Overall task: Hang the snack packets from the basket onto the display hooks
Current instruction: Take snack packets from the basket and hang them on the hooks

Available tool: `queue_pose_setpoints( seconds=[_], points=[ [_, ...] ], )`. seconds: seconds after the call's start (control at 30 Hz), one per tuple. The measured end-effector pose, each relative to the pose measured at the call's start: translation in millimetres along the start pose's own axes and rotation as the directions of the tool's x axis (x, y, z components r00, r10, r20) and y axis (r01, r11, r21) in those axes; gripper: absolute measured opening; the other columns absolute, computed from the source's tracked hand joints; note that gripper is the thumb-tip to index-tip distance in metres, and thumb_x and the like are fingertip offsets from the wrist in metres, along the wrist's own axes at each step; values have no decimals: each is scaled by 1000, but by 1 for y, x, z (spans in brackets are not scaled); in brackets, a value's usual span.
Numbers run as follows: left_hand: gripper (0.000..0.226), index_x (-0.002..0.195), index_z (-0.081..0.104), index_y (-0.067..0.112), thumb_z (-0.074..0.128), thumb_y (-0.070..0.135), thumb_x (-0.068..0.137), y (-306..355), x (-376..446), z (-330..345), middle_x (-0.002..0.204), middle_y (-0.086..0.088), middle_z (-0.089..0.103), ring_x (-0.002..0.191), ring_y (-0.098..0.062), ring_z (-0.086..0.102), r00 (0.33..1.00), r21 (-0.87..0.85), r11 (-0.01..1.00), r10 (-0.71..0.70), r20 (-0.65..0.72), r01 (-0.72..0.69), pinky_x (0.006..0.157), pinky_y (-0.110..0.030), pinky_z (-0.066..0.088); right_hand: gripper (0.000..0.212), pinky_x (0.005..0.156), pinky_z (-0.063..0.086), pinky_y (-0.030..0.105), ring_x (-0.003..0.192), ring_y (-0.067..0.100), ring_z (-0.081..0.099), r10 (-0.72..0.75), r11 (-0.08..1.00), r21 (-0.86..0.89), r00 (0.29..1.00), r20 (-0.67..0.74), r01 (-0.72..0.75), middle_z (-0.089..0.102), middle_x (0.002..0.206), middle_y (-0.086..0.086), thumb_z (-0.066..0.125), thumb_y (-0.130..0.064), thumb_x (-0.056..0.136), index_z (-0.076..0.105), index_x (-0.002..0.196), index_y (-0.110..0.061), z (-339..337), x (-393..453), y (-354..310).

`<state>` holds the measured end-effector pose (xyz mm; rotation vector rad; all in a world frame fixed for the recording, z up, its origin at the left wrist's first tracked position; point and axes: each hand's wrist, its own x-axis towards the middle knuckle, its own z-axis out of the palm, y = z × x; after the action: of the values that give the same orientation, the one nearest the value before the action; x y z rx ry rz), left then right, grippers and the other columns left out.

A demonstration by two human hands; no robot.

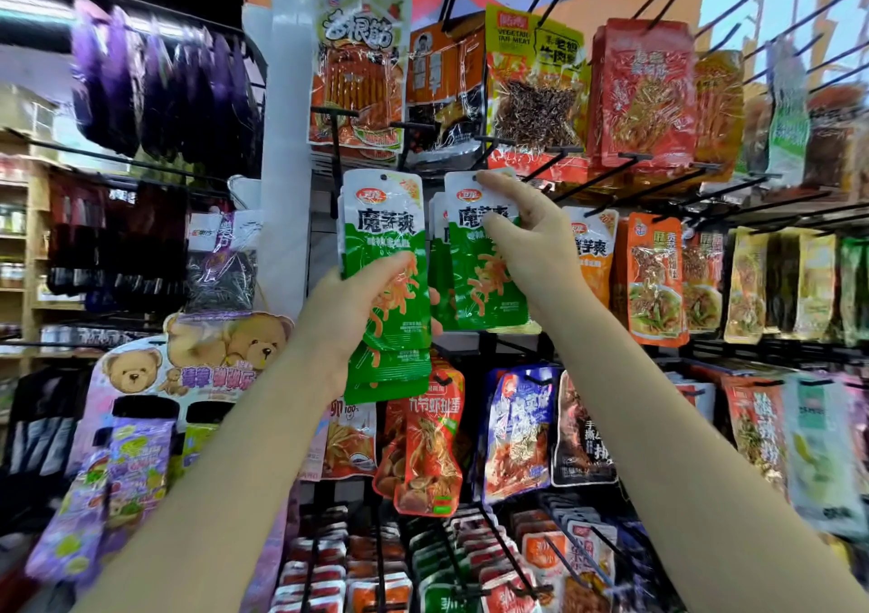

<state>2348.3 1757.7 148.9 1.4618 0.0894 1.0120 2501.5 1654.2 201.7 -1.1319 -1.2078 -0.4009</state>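
Both bare forearms are raised toward the display rack. A small stack of green snack packets (383,278) is gripped in the left hand (348,311), thumb curled across the front of the stack and fingers wrapped behind; the stack is held upright, its punched top edge level with the right hand's fingertips. Just right of it, a single green packet (475,259) is pinched near its top by the right hand (526,241), index finger on the upper edge and thumb pressed on the printed front. More green packets are seen directly behind this one; whether its hole sits on a display hook (588,184) cannot be told. An orange packet (595,250) of the same brand hangs just beyond the right wrist. Below the hands, red and blue packets (470,438) hang on lower hooks. Above the hands, a row of larger red and yellow packets (541,90) is hung. Far left of the left arm, a teddy-bear card display (207,353) is visible. No basket is in view.
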Motion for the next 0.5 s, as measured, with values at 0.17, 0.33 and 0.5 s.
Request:
queue_pose_setpoints(
  seconds=[0.17,0.33,0.5],
  points=[
    [53,119,65,2,66,43,85,2,1,-2,100,-23,75,83,-42,74,1000,-25,999,-21,-18,21,75,-52,61,30,112,40,33,134,7,48,-5,1000,-24,1000,-29,4,61,129,-16,63,-16,98,67,125,-28,4,6,2],
    [30,115,64,0,56,25,101,0,-2,-2,95,-23,76,73,-39,74,1000,-19,1000,6,29,-5,62,-45,63,29,113,41,39,134,11,49,5,999,-41,997,-71,-8,62,125,-14,64,-16,98,69,124,-26,2,10,1],
    [31,121,62,3,60,26,99,1,-4,-2,98,-22,76,81,-41,75,999,-6,1000,1,44,-1,66,-47,63,30,101,44,14,125,10,53,-9,997,-78,997,-72,3,63,124,-11,62,-15,99,68,127,-23,-3,9,3]
  ],
)
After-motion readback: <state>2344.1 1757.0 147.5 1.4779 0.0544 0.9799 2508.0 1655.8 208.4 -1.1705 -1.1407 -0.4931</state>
